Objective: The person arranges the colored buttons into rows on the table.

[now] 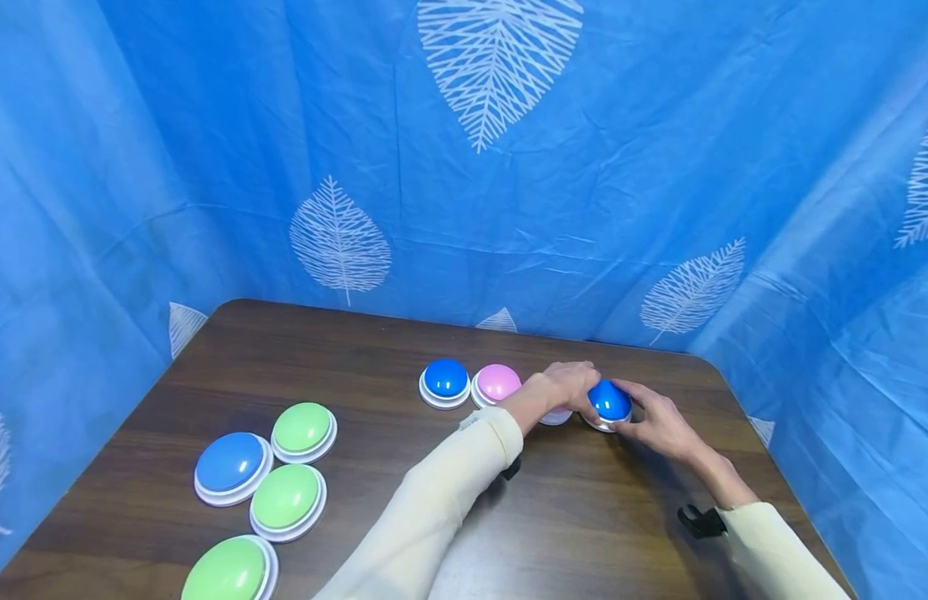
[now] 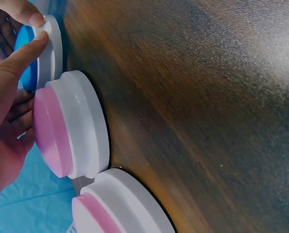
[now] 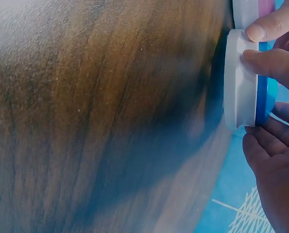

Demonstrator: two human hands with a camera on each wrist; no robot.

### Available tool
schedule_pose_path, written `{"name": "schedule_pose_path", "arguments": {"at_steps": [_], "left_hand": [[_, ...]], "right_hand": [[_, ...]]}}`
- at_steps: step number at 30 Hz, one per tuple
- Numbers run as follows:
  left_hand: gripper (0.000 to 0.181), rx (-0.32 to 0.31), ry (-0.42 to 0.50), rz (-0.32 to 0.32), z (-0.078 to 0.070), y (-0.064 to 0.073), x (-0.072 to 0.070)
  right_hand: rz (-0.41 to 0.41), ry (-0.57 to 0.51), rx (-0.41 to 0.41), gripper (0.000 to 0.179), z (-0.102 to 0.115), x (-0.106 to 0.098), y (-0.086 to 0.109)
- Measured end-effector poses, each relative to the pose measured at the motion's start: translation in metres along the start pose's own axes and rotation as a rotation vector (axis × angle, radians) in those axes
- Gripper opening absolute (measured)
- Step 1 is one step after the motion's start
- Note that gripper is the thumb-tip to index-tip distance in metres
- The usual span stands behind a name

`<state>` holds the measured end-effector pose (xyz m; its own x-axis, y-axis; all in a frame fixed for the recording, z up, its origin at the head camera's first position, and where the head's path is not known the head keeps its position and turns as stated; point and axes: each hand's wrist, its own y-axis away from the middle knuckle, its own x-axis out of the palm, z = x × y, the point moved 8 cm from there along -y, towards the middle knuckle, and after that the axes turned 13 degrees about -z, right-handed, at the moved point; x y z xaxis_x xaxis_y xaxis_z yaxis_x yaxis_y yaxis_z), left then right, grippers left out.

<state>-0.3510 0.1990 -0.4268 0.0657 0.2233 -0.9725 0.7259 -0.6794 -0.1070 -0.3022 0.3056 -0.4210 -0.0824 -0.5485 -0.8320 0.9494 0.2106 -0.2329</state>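
I have the left hand (image 1: 572, 387) and right hand (image 1: 654, 421) gripping the blue button (image 1: 609, 401) just right of the nearest pink button (image 2: 49, 131); I judge it light, stiff, slick-domed, best held by its white base (image 3: 240, 92).

left forearm (image 1: 433, 492) extended forward and to the right; left hand (image 1: 572, 385) at its end, digits curled in a grip. right forearm (image 1: 779, 554) angled forward and leftward; right hand (image 1: 654, 421) opposite, likewise gripping. thumb tips (image 2: 41, 38) near each other.
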Motion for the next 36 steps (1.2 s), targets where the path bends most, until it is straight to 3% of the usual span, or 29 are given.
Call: {"name": "schedule_pose_path", "arguments": {"at_steps": [14, 24, 36], "left_hand": [[0.06, -0.004, 0.016, 0.069, 0.006, 0.003, 0.004], [0.057, 0.035, 0.008, 0.059, 0.002, 0.008, 0.0], [0.06, 0.027, 0.022, 0.03, 0.002, 0.011, -0.005]], "right_hand": [[0.047, -0.053, 0.066, 0.074, -0.004, 0.016, -0.001], [0.055, -0.056, 0.075, 0.074, -0.004, 0.016, 0.0], [0.055, -0.052, 0.082, 0.08, -0.005, 0.013, -0.001]]}}
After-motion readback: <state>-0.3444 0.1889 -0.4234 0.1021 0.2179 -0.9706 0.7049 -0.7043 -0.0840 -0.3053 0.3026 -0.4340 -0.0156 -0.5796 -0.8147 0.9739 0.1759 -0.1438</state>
